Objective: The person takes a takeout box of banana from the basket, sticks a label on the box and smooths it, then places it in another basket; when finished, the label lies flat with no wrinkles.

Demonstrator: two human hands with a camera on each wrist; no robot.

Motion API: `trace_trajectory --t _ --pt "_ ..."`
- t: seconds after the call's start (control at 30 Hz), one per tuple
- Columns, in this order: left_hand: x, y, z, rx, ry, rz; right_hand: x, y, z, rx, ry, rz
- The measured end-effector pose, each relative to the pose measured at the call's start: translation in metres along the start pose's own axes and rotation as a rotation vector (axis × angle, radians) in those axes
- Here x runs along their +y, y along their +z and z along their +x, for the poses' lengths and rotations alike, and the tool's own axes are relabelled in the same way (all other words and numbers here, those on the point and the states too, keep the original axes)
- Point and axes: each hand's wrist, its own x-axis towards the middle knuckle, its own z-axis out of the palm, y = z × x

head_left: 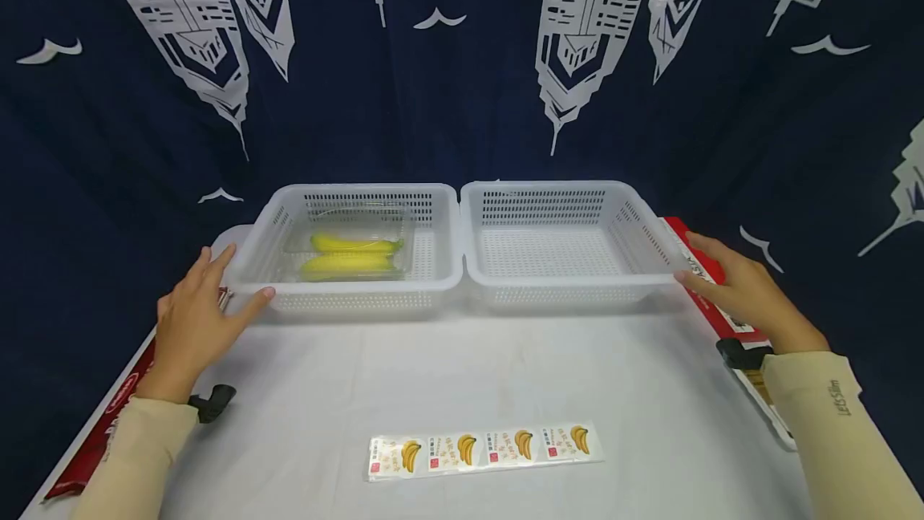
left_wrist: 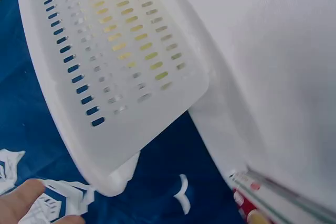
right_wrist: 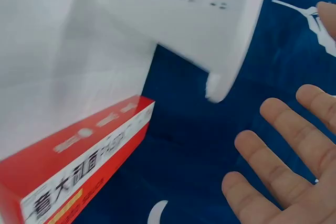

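Two white perforated plastic baskets stand side by side on the table. In the left basket [head_left: 368, 289] lies a clear plastic box [head_left: 407, 243] with two yellow, banana-shaped fruits [head_left: 357, 245] inside. The right basket [head_left: 570, 283] holds nothing. My left hand [head_left: 191, 323], fingers spread, is at the left basket's front left corner, its thumb by the rim. At the right basket's outer side, my right hand [head_left: 743, 295] has its fingers extended and its thumb near the rim; whether either hand touches a basket I cannot tell. Neither holds anything.
A strip of banana-picture labels [head_left: 484, 452] lies near the table's front. Beside the right basket is a red and white box [head_left: 729, 323], partly behind my right hand. A dark red package [head_left: 108, 432] lies along the left edge. Dark blue patterned cloth [head_left: 462, 103] hangs behind.
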Motion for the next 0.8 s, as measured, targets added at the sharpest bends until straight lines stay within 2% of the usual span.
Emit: trace_trajectory --t 0.17,0.43,0.6,0.8 --pt "-0.001 0.004 0.003 0.058 -0.128 -0.162 -0.012 -0.005 0.008 -0.022 -0.021 0.068" --pt "0.000 0.021 0.010 0.125 -0.356 -0.488 -0.028 -0.008 0.022 -0.027 -0.123 0.207" --pt "-0.003 0.031 0.016 0.125 -0.429 -0.629 -0.036 -0.005 0.032 -0.075 -0.143 0.259" --pt "-0.004 0.039 0.023 0.087 -0.445 -0.715 -0.045 -0.004 0.043 -0.126 -0.154 0.276"
